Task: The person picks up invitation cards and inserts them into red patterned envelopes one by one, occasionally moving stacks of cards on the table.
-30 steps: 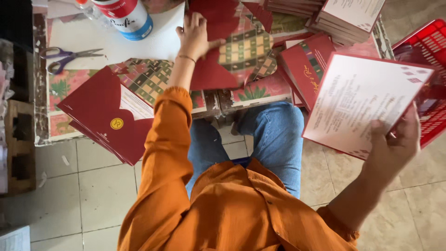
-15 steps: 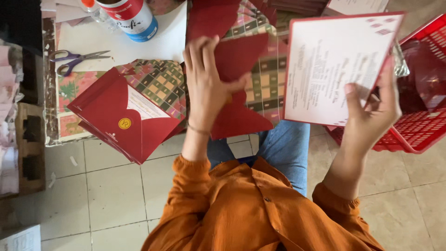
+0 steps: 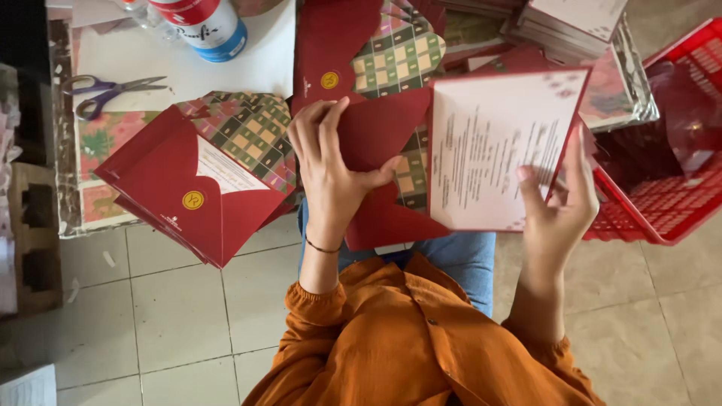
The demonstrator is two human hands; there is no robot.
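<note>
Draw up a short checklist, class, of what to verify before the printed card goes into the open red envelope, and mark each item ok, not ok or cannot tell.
1. Left hand holds the red envelope: ok.
2. Right hand grips the printed card by its lower edge: ok.
3. Envelope flap open, patterned lining showing: ok.
4. Card's left edge at the envelope's opening: ok, though whether it is inside yet, cannot tell.
5. Card unbent: cannot tell, it is blurred.
6. Scissors away from both hands: ok, they lie on the white sheet.
</note>
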